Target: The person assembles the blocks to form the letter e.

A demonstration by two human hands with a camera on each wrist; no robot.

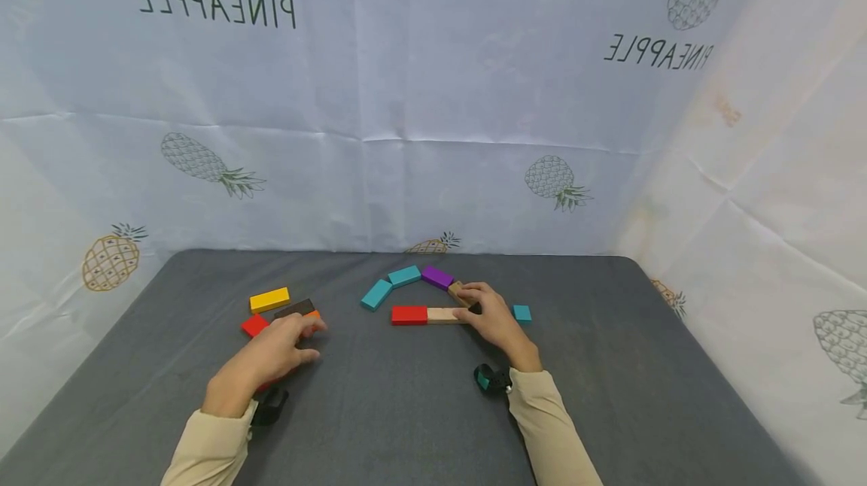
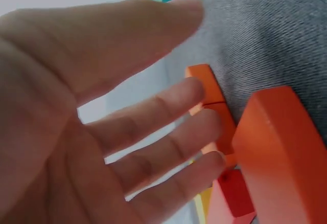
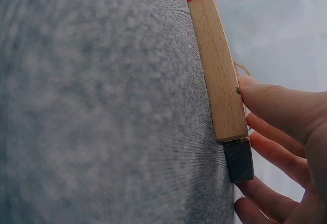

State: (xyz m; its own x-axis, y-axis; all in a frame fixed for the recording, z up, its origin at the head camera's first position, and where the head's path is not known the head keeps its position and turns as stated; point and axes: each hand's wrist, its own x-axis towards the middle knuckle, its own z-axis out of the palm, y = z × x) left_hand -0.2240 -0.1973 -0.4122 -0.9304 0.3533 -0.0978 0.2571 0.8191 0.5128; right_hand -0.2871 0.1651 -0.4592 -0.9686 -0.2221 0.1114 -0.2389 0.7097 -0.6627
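My right hand is at the right end of a straight row made of a red block, a plain wooden block and a black block. Its thumb touches the wooden block's edge, and the other fingers curve behind the row around the black block; whether they grip it is unclear. Behind, a tan block is partly covered by those fingers. My left hand hovers palm inward, its thumb apart from the fingers, beside loose orange blocks and a red block. Nothing is in it.
Two teal blocks and a purple block curve behind the row towards the tan one. Another teal block lies right of my right hand. Yellow and dark brown blocks sit beyond my left hand on the grey table.
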